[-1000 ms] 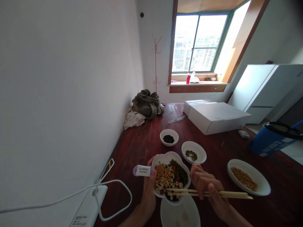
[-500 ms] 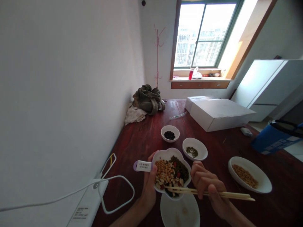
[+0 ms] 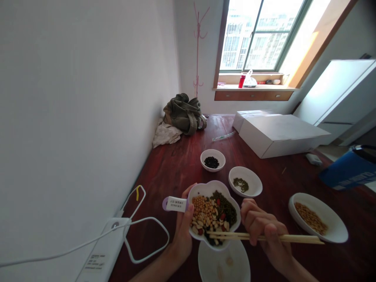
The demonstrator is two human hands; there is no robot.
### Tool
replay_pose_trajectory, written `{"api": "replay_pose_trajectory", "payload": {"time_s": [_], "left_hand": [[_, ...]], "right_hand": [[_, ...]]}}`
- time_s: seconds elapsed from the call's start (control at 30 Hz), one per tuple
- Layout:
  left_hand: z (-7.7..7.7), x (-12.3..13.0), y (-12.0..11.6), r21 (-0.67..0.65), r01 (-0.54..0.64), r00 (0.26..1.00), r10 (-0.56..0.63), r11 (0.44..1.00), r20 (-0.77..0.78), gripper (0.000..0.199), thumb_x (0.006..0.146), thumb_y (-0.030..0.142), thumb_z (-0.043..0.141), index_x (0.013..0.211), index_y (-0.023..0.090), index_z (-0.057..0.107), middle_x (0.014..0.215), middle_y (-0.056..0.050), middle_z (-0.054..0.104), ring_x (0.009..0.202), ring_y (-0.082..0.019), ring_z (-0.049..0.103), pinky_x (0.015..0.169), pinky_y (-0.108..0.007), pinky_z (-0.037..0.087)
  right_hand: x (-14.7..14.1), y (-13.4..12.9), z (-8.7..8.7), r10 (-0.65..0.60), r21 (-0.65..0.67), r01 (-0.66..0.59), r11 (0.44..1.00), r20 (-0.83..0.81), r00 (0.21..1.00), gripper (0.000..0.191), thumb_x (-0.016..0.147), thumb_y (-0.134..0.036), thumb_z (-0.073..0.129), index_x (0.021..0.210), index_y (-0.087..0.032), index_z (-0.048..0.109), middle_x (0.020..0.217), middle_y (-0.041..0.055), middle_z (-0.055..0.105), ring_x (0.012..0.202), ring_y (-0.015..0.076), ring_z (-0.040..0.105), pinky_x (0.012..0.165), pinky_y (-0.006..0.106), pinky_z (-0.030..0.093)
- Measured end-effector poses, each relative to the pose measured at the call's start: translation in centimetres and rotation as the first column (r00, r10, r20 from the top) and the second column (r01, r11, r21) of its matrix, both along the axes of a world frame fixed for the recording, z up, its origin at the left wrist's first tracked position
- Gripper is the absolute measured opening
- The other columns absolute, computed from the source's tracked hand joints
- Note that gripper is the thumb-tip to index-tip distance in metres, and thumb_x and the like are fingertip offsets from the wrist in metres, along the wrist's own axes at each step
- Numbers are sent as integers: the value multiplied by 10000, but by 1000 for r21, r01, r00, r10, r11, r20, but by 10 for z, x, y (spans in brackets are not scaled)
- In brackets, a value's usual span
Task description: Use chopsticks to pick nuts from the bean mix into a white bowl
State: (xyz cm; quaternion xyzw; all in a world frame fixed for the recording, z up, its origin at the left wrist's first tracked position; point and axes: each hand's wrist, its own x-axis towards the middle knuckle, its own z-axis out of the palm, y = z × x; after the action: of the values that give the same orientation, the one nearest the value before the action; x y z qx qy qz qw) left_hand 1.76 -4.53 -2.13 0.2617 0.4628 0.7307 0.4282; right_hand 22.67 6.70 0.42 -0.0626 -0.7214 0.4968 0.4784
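Observation:
My left hand [image 3: 184,227] grips a flower-shaped bowl [image 3: 237,199] by its left side, near a purple handle with a printed label [image 3: 175,204]. Inside the bowl are yellow soybeans [image 3: 201,207], green mung beans [image 3: 227,207], peanuts and a few red pieces. A pair of chopsticks [image 3: 302,238] is closed in my right hand [image 3: 264,229]; the tips dip into the mix at the bowl's lower edge. Below the bowl lies a white plate [image 3: 211,260], partly covered by it, with brownish marks.
Beyond the bowl stand small white bowls with black beans [image 3: 212,162] and mung beans [image 3: 241,184]. At right is a dish of soybeans [image 3: 311,217]. A white box [image 3: 282,133], a blue bag [image 3: 349,168], an olive bag [image 3: 183,113] and a power strip with cable [image 3: 102,250] surround them.
The view has tilted down slightly, so the background sits higher. Both hands keep their hold, and the chopstick tips stay in the bowl at nearly the same spot.

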Motion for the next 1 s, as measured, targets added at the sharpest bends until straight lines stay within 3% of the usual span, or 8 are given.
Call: {"api": "replay_pose_trajectory", "payload": {"time_s": [0.2,0.4,0.77,1.0], "left_hand": [[-1,-2,-1,-10,16,1000,-16,1000,25,666,1103,567,571,1694,292,440,1619,-131,618,1510,-373,565,1262,-529,485],[-7,-2,-3,-49,-47,997,50,998,56,646,1097,582,571,1662,278,499,1592,-121,648,1558,-379,519,1316,-532,426],[7,-4,1,-53,-44,999,44,998,0,648,1066,574,616,1629,258,551,1517,-127,702,1488,-372,589,1263,-531,484],[-4,-5,-1,-69,-24,1000,24,997,-7,611,1087,548,602,1626,262,556,1505,-116,710,1505,-356,564,1244,-486,497]], "right_hand": [[5,4,5,-3,-184,-17,983,-110,994,647,1186,-508,308,686,-234,614,563,24,513,676,224,502,837,492,422],[12,8,19,165,-228,-179,957,-82,983,687,1157,-622,309,672,-232,601,533,15,493,643,217,492,831,507,393],[13,9,23,-98,-256,51,965,-175,980,620,1150,-605,428,680,-210,519,614,-12,451,601,171,447,797,454,410],[19,23,33,-46,-106,43,993,-23,999,565,1175,-505,417,713,-210,556,640,-2,535,609,177,560,829,452,444]]}}
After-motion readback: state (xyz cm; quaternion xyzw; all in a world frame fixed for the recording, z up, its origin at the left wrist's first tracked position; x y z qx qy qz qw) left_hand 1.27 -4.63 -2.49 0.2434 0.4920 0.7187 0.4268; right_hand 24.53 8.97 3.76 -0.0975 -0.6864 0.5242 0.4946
